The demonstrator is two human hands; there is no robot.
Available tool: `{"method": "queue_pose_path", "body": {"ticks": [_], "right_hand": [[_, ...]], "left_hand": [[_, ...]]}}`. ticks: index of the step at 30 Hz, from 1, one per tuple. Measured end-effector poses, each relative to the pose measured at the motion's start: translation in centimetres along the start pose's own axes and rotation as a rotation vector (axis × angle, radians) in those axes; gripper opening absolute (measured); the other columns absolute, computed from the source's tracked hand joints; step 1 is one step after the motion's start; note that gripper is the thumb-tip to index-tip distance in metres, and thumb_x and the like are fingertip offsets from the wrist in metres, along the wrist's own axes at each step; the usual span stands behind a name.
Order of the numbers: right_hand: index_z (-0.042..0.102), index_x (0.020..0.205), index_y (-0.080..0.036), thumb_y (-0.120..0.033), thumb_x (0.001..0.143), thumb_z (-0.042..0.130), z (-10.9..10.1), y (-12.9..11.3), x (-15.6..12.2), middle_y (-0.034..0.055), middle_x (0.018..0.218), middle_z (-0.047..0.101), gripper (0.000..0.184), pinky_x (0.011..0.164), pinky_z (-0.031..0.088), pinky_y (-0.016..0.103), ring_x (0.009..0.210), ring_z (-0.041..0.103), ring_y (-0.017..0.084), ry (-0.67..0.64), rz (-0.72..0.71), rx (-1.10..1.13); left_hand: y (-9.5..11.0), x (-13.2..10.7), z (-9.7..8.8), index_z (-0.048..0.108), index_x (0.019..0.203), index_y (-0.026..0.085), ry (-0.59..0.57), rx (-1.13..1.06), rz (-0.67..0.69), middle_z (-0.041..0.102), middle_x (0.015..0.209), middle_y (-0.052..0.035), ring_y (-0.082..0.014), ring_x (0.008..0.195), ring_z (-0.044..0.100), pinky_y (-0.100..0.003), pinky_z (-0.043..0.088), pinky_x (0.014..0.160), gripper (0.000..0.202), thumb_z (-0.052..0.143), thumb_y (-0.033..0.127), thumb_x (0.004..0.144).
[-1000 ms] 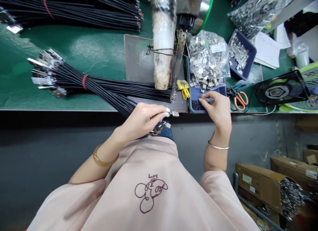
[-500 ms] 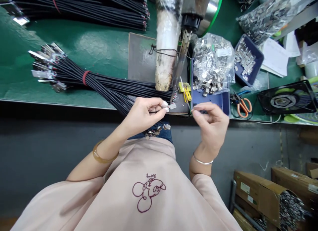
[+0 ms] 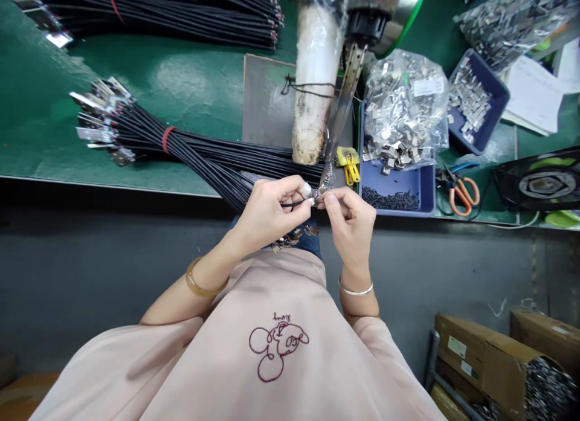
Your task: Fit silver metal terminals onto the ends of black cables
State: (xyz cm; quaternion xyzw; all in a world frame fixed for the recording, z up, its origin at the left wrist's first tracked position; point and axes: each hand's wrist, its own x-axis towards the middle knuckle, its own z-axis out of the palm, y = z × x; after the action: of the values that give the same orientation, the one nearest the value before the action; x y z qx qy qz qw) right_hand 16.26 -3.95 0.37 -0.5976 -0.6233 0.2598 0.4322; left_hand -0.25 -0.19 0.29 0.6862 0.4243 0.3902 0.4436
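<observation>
My left hand pinches a thin black cable close to its end, where a small metal connector sticks out past the fingertips. Thumb and forefinger of my right hand are pressed together at that same end, meeting the left fingertips; what they grip is too small to make out. Just behind the hands lies a bundle of black cables, tied with a red band. Below my left hand, several cable ends with metal connectors hang over my lap.
A white wrapped nozzle and a slotted metal strip come down close behind my hands. To the right stand a blue tray with tiny black pieces, a bag of metal parts, and orange-handled pliers.
My right hand has come left from the tray's front edge to the cable end. The left hand keeps its pinch on the cable. The whole view has shifted slightly.
</observation>
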Motion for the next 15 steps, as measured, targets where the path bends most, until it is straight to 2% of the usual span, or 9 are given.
{"method": "queue_pose_path", "body": {"ticks": [4, 8, 12, 15], "right_hand": [[0.065, 0.080, -0.020, -0.039, 0.099, 0.055, -0.09, 0.00, -0.03, -0.0005, 0.075, 0.068, 0.029, 0.057, 0.043, 0.025, 0.061, 0.057, 0.010, 0.003, 0.020, -0.015], [0.065, 0.079, -0.019, -0.037, 0.099, 0.056, -0.06, -0.23, -0.03, -0.0024, 0.072, 0.064, 0.028, 0.054, 0.038, 0.025, 0.054, 0.047, 0.007, 0.000, -0.006, -0.044], [0.065, 0.078, -0.019, -0.033, 0.098, 0.058, -0.01, -0.56, -0.10, -0.0049, 0.066, 0.056, 0.025, 0.055, 0.035, 0.025, 0.053, 0.039, 0.007, 0.050, -0.066, -0.118], [0.064, 0.077, -0.019, -0.034, 0.098, 0.058, 0.00, -0.61, -0.16, -0.0053, 0.064, 0.054, 0.027, 0.054, 0.032, 0.026, 0.052, 0.035, 0.007, 0.063, -0.047, -0.130]], "left_hand": [[0.05, 0.01, -0.07, 0.055, 0.069, 0.016, 0.000, 0.001, 0.007, 0.040, 0.056, 0.0062, -0.0062, 0.054, 0.031, -0.020, 0.027, 0.050, 0.009, 0.060, 0.012, 0.076], [-0.09, 0.05, -0.03, 0.054, 0.068, 0.015, -0.003, 0.003, 0.026, 0.039, 0.057, 0.0065, -0.0059, 0.054, 0.030, -0.020, 0.027, 0.051, 0.010, 0.060, 0.012, 0.076], [-0.13, 0.06, -0.05, 0.054, 0.068, 0.015, -0.003, -0.004, 0.025, 0.039, 0.056, 0.0066, -0.0060, 0.054, 0.031, -0.020, 0.027, 0.051, 0.011, 0.060, 0.012, 0.077], [-0.07, 0.00, -0.13, 0.055, 0.069, 0.015, -0.007, -0.019, 0.012, 0.042, 0.057, 0.0060, -0.0062, 0.054, 0.033, -0.020, 0.027, 0.051, 0.010, 0.060, 0.012, 0.077]]}}
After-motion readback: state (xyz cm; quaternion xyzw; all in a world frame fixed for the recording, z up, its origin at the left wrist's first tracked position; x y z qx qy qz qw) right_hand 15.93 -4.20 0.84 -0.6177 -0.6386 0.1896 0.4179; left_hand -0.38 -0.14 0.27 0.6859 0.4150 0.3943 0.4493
